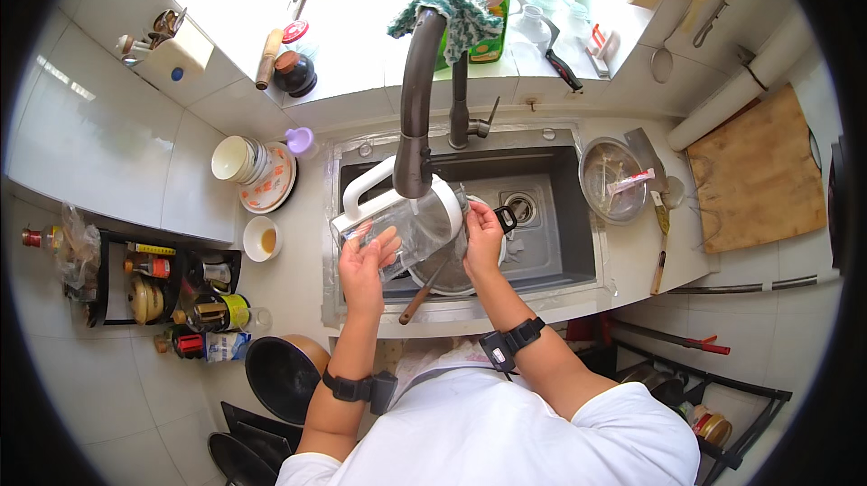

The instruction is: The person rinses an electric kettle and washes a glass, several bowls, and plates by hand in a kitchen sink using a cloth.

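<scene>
A clear pitcher (423, 232) with a white rim and white handle is tilted on its side above the sink (582, 228), under the dark faucet spout (412, 167). My left hand (362, 272) holds it near its base end, with the fingers against the clear wall. At the white rim, my right hand (482, 239) pinches a thin greyish cloth (462, 242). Below the pitcher, a round pan (443, 279) sits in the sink, partly hidden. A wooden-handled utensil (416, 303) leans out over the pan's near side.
A metal bowl (613, 205), a cleaver (643, 150) and a wooden-handled tool (659, 242) lie right of the sink. Stacked bowls (237, 159) on plates and a white bowl (263, 239) stand left. A patterned cloth (450, 12) drapes over the faucet's top.
</scene>
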Available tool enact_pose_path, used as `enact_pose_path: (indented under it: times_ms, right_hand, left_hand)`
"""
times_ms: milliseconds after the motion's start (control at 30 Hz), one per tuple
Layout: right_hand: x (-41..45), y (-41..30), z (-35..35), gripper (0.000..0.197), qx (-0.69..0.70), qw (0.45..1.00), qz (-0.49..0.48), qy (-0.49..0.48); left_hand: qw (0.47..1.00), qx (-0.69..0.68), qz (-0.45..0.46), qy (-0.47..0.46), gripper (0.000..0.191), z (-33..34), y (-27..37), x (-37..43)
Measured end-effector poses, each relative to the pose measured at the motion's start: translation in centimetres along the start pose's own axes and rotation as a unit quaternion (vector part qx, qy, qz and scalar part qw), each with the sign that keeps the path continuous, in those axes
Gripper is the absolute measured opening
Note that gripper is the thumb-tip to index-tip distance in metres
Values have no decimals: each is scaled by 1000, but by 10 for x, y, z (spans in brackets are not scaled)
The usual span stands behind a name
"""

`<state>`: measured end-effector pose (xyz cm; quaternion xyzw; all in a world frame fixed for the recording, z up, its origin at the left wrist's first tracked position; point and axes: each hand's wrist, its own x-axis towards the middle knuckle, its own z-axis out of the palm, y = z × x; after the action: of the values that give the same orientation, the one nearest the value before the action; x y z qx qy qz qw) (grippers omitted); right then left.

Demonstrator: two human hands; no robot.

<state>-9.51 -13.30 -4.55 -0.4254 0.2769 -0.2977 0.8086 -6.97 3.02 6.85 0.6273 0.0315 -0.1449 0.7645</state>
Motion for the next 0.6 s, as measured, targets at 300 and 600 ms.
enact_pose_path:
  times_ms: [300,600]
  right_hand:
    - [14,-24,38,9,-41,989,27,-140]
    - [44,17,27,39,50,901,333,-273]
  left_hand:
    - [998,53,39,1,31,-16,3,-10]
    - [999,-16,29,-22,33,-31,25,-17]
